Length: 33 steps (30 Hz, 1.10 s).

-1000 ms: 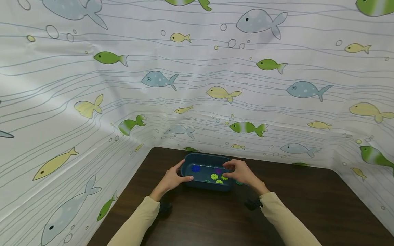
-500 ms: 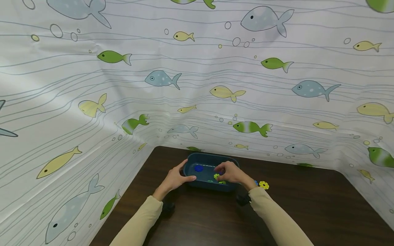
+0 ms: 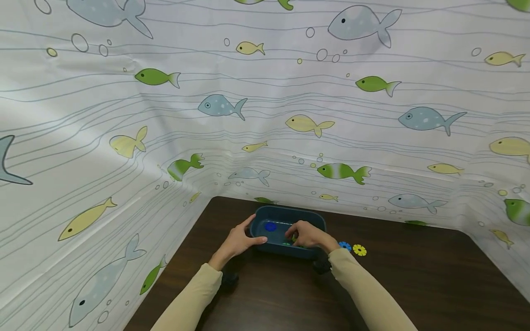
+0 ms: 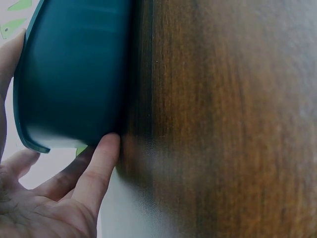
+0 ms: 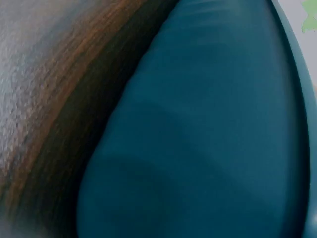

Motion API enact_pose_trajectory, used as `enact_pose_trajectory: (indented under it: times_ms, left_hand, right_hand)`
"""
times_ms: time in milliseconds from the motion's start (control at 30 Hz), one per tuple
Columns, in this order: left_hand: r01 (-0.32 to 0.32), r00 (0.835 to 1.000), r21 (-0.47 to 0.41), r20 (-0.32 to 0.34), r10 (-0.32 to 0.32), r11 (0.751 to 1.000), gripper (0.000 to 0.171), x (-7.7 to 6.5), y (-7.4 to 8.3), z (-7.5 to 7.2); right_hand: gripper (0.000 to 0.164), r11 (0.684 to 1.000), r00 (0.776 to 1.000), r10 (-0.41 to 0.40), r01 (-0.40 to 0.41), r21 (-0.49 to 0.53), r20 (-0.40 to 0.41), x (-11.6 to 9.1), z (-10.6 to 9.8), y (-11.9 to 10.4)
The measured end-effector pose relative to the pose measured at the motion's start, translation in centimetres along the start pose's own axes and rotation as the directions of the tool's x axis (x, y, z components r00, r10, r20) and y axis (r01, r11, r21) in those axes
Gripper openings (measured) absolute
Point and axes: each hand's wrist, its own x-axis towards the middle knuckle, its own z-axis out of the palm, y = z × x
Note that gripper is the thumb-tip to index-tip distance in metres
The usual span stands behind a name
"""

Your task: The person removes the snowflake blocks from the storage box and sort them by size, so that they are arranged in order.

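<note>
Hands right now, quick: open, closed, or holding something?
Left hand: holding the blue bin.
Right hand: fingers inside the blue bin; can't tell if they grip anything.

Plain cream long sleeves (image 3: pixel 362 289); dark wrist cameras (image 3: pixel 321 265); bare fingers (image 4: pixel 100 171).

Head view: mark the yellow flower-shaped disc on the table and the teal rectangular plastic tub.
Yellow flower-shaped disc (image 3: pixel 359 250): head view, its middle.
Teal rectangular plastic tub (image 3: pixel 275 249): head view, front outer wall.
</note>
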Motion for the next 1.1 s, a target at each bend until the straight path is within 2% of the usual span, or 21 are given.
enact_pose_trajectory:
  times_ms: [367, 600, 833, 1100]
  left_hand:
    - [-0.005, 1.0, -0.018, 0.008, 0.006, 1.0, 0.105, 0.0, -0.1, 0.1]
    - [-0.01, 1.0, -0.021, 0.008, 0.01, 1.0, 0.105, 0.0, -0.2, 0.4]
    - [-0.007, 1.0, -0.02, 0.011, 0.007, 1.0, 0.104, 0.1, -0.2, 0.4]
    - [0.001, 1.0, -0.018, 0.004, 0.0, 1.0, 0.103, 0.2, -0.2, 0.1]
  right_hand:
    - [0.048, 1.0, 0.997, -0.023, 0.021, 0.017, 0.074, 0.9, 0.5, -0.7]
    - [0.042, 0.999, 0.995, -0.042, 0.043, -0.014, 0.089, 1.3, 0.6, -0.9]
    - [0.046, 0.998, 0.994, 0.014, -0.008, -0.056, 0.107, 1.0, -0.1, -1.4]
    - [0.045, 0.999, 0.995, 0.01, -0.004, -0.053, 0.102, 1.5, 0.1, -1.2]
